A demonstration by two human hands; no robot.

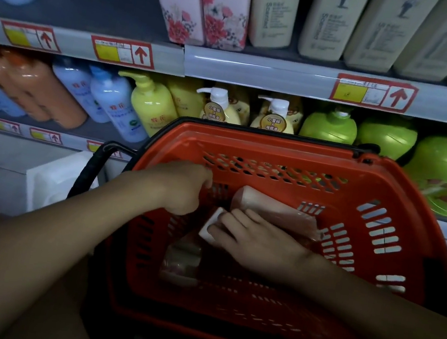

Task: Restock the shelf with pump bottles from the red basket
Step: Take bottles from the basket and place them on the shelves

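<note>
The red basket point(385, 192) fills the middle of the view, tipped towards me. Inside it lie two pinkish pump bottles: one point(276, 211) along the back, another point(183, 261) lower left with a white cap point(210, 225). My right hand point(258, 240) rests on the white cap and against the back bottle, fingers wrapped round the cap end. My left hand point(185, 187) is curled into a fist inside the basket beside that cap; what it grips is hidden. Pink floral bottles point(205, 6) stand on the upper shelf point(287, 77).
The basket's black handle point(93, 168) hangs over its left side. Cream bottles point(323, 19) fill the upper shelf's right. The lower shelf holds orange, blue, yellow point(151, 101) and green point(444, 160) pump bottles. A white box point(54, 177) sits at the left.
</note>
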